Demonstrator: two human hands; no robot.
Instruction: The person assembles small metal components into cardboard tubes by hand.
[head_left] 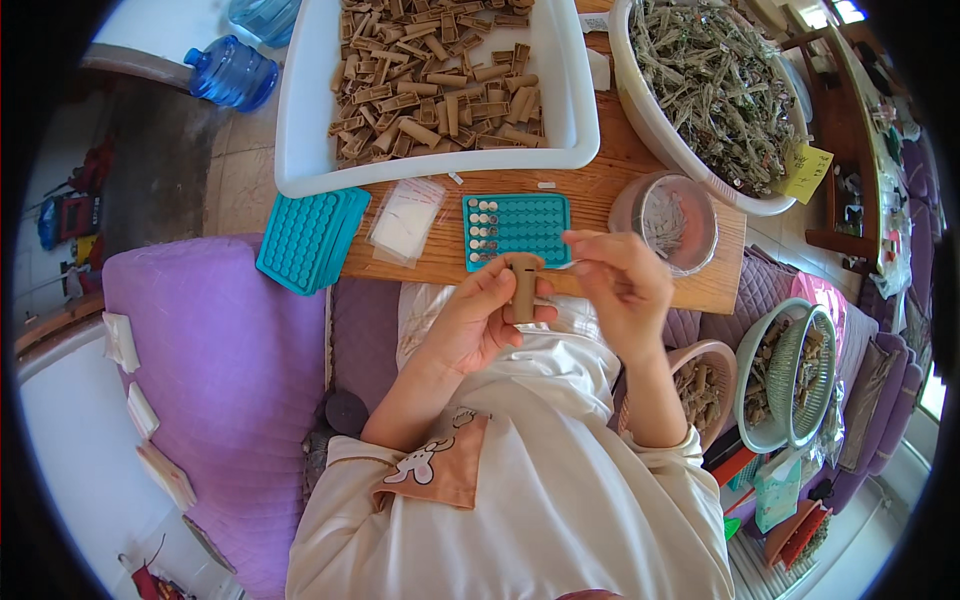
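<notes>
My left hand [480, 315] is closed around a brown tube-shaped plastic piece [524, 290], held upright above the table's near edge; a dark slot shows near its top. Close to the right of that piece, my right hand [630, 285] has its fingers pinched together. A thin pale sliver shows by its fingertips, too small to name. Just beyond both hands lies a teal tray with round wells [535, 222]. Small silvery and white round pieces [482, 230] fill the wells at its left side.
A white bin [285, 140] of brown plastic pieces stands at the back. A large tub [650, 120] of greenish-clear strips and a small round container [708, 255] sit right. Stacked teal trays [310, 240] and clear plastic bags [408, 220] lie left. Baskets [800, 400] stand at right.
</notes>
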